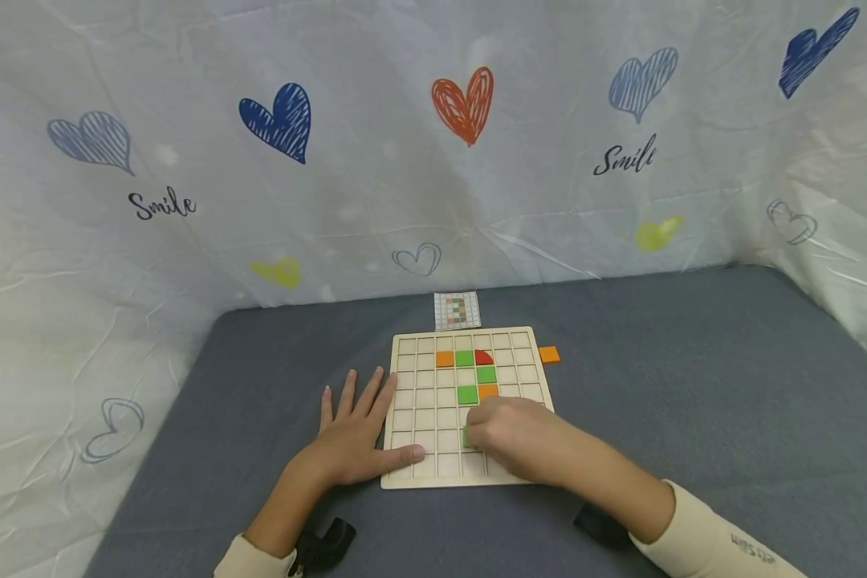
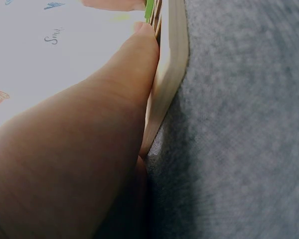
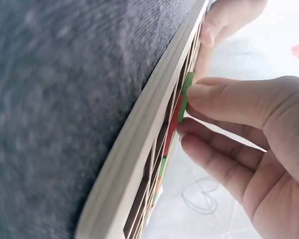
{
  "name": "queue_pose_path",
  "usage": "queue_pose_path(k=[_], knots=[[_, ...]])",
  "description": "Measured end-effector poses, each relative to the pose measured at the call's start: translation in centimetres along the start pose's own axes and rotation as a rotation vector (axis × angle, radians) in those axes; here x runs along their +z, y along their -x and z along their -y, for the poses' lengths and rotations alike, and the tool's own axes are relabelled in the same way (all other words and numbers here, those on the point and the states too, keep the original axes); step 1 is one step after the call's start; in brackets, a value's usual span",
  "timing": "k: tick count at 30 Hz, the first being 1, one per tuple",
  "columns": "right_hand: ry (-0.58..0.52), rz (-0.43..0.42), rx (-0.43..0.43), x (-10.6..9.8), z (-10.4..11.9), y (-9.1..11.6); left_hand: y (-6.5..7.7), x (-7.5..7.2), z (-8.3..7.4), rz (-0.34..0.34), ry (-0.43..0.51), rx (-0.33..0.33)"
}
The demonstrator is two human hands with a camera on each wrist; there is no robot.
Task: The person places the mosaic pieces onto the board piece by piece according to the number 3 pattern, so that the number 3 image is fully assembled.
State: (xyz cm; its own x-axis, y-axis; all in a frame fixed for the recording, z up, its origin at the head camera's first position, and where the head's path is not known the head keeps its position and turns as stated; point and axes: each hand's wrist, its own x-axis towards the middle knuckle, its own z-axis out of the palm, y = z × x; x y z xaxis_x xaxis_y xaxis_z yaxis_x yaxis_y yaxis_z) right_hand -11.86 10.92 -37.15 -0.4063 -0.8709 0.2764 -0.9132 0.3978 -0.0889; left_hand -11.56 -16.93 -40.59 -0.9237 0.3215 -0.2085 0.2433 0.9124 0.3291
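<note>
A wooden grid board (image 1: 425,419) lies on the dark grey cloth. My left hand (image 1: 357,445) is spread flat at its left edge, thumb resting on the lower-left squares. Over the lower middle, my right hand (image 1: 520,437) pinches a green tile (image 3: 188,82), which stands tilted in the right wrist view beside a red tile (image 3: 173,127). The right hand hides the squares beneath it. Farther up sit an orange tile (image 1: 444,359), a green tile (image 1: 464,358), a red rounded piece (image 1: 483,357), another green tile (image 1: 486,375), a green one (image 1: 467,394) and an orange one (image 1: 488,392).
A small printed pattern card (image 1: 457,311) lies against the board's far edge. One loose orange tile (image 1: 549,354) is on the cloth just right of the board. A white curtain (image 1: 376,185) with printed hearts hangs behind the table (image 1: 289,353).
</note>
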Motion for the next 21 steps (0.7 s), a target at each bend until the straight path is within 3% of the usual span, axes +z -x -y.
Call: queue_pose_path(k=[9,15,21], knots=[[0.030,0.032,0.004,-0.4,0.7,0.0,-0.2,0.4,0.3,-0.013,-0.001,0.005],[0.070,0.019,-0.032,-0.4,1.3,0.2,0.0,-0.1,-0.1,-0.002,0.015,0.004],[-0.018,0.045,0.014,-0.7,1.3,0.3,0.1,-0.5,-0.5,0.018,0.016,0.006]])
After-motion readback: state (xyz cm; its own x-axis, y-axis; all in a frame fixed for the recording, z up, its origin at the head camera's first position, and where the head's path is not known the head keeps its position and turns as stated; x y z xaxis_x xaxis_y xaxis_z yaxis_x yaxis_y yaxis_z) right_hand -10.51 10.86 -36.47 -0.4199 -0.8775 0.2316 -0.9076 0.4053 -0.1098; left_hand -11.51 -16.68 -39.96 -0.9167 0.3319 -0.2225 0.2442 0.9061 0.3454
